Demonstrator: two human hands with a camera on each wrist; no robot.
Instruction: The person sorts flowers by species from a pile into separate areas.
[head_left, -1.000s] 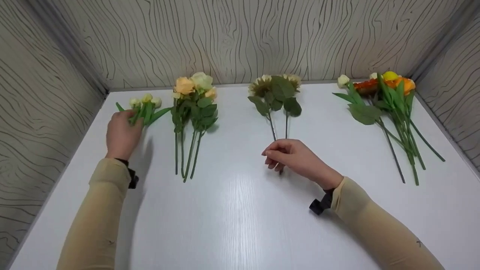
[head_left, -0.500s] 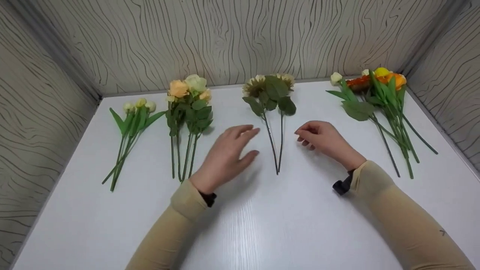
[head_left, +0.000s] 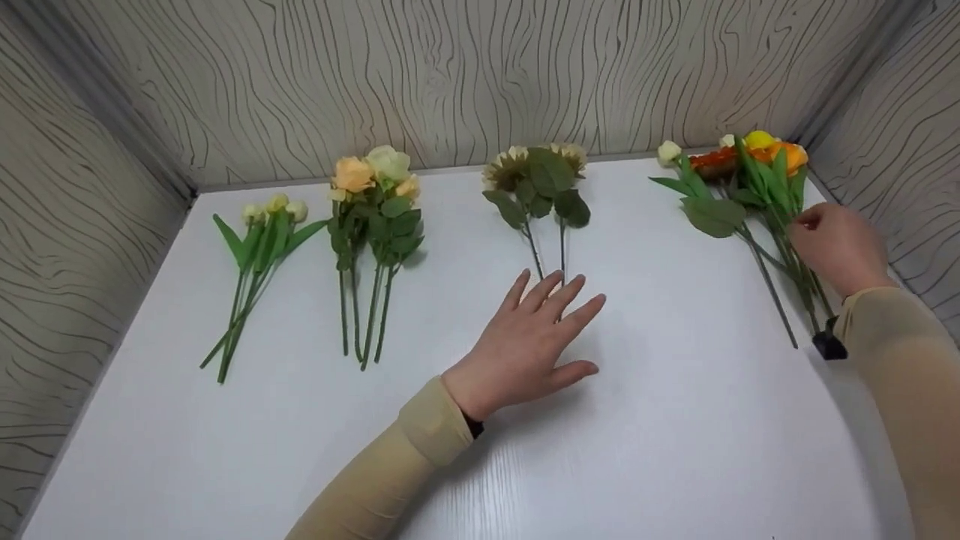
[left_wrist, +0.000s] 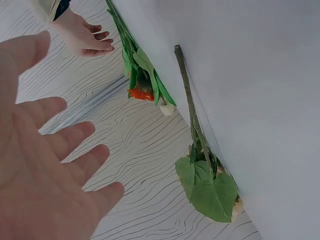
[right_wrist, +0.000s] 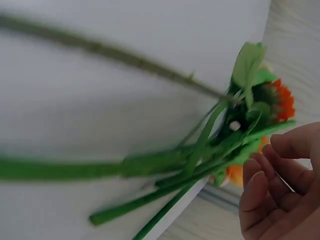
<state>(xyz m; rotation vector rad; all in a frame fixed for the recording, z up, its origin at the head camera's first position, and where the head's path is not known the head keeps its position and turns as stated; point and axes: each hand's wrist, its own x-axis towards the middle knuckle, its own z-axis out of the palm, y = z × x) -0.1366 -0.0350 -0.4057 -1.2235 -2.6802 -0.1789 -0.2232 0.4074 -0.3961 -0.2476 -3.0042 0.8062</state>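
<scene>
My left hand [head_left: 521, 349] hovers with fingers spread over the lower stems of two cream flowers [head_left: 551, 176]; its palm shows bare in the left wrist view, apart from the stems. At the far right, my right hand [head_left: 844, 247] is beside the stems of a mixed bunch [head_left: 780, 187] with orange, red, yellow and white blooms. In the right wrist view its fingers [right_wrist: 260, 192] are loosely bent near the leaves, with nothing visible between them and the thumb.
White tulips with a yellow one [head_left: 274, 232] lie at the left of the white table [head_left: 225, 457]. Peach and pale green roses [head_left: 375, 180] lie beside them. Panels with a wood-line pattern [head_left: 450, 75] close off the back and sides.
My left hand has left the tulips at the left and moved right, over the middle stems. My right hand has gone from the middle stems to the mixed bunch at the right.
</scene>
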